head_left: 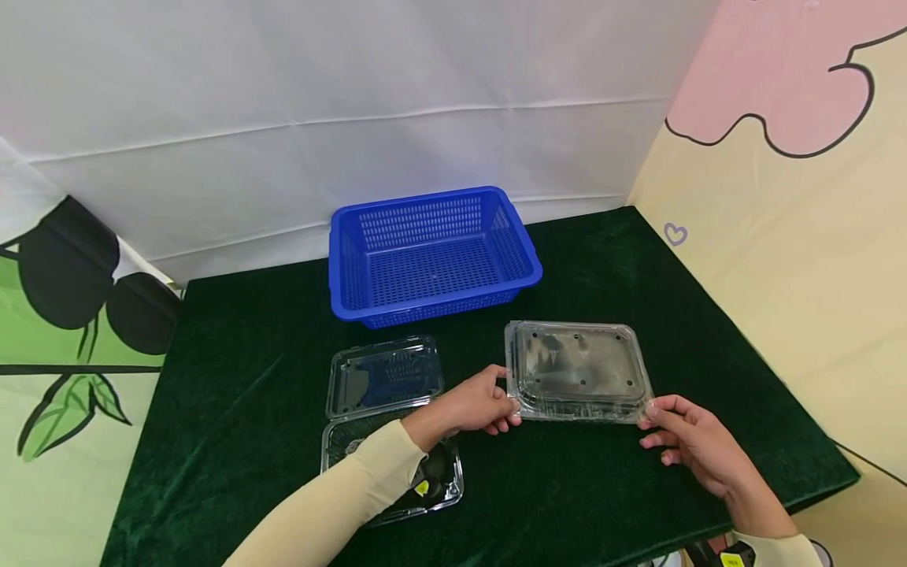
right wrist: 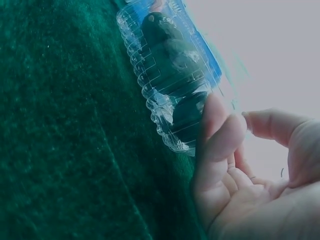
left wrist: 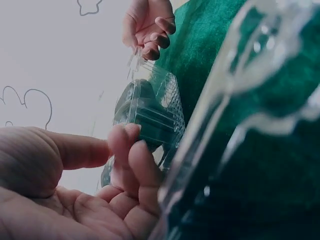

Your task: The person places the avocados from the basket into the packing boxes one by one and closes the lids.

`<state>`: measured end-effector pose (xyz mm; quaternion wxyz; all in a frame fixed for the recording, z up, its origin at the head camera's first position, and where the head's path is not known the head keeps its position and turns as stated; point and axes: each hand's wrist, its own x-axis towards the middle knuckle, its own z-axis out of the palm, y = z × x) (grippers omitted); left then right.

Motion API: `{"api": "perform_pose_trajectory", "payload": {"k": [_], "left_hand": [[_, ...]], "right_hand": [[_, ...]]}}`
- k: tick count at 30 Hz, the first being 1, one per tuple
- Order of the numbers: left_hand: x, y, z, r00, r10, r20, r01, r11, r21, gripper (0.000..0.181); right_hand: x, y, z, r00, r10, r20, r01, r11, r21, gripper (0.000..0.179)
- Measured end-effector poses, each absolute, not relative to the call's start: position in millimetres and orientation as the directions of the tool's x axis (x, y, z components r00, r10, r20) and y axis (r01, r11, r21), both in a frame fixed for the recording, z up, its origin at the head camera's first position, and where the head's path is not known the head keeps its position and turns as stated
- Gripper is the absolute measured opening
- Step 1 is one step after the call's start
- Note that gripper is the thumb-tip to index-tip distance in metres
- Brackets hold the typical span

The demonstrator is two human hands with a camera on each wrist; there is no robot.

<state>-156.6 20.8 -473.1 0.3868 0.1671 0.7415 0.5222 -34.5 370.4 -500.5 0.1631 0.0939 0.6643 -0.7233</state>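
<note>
A closed clear plastic clamshell box (head_left: 579, 364) lies at the right of the table, its lid dotted with small holes. My left hand (head_left: 473, 403) pinches its near left corner between thumb and fingers. At the near right corner, the thumb and index finger of my right hand (head_left: 697, 442) pinch the rim. Through the ridged side wall, the right wrist view shows dark, rounded things (right wrist: 167, 42) inside the box. A second clamshell box (head_left: 386, 378) lies open under my left forearm, which hides part of its base.
Behind the boxes stands a blue perforated plastic basket (head_left: 439, 305) with nothing visible inside. Dark green cloth (head_left: 234, 409) covers the table. A white fabric wall (head_left: 298, 157) rises along the back, and a printed cream wall (head_left: 794, 299) runs along the right.
</note>
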Motion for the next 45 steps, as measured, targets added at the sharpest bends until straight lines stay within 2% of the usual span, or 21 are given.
{"api": "perform_pose_trajectory", "payload": {"k": [3,9,20,29,39,45], "left_hand": [[-158.3,18.7,-472.8,-0.635,0.639,-0.434,-0.172,0.430,0.886,0.052],[-161.5,14.5,-472.9,-0.582,0.660,-0.475,-0.147,0.489,0.860,0.024],[-161.2,15.8,-473.4,-0.529,0.686,-0.499,-0.184,0.482,0.857,0.028],[-159.4,20.4,-475.0,-0.551,0.687,-0.473,-0.191,0.448,0.874,0.022],[-161.8,19.1,-469.0,-0.531,0.689,-0.493,-0.214,0.454,0.865,0.021],[-161.5,19.2,-469.7,-0.542,0.682,-0.492,-0.217,0.452,0.865,0.023]], "right_hand": [[-34.6,371.8,-501.6,-0.926,-0.140,-0.351,0.362,-0.068,-0.930,0.016],[-34.0,373.1,-502.4,-0.925,-0.172,-0.338,0.353,-0.061,-0.934,0.019],[-33.0,371.3,-501.7,-0.924,-0.175,-0.341,0.356,-0.064,-0.932,0.018],[-33.8,370.0,-503.4,-0.940,-0.166,-0.298,0.312,-0.068,-0.948,0.015],[-35.4,369.3,-502.6,-0.935,-0.139,-0.327,0.336,-0.051,-0.940,0.015],[-36.1,369.0,-502.6,-0.935,-0.144,-0.324,0.334,-0.054,-0.941,0.015]]}}
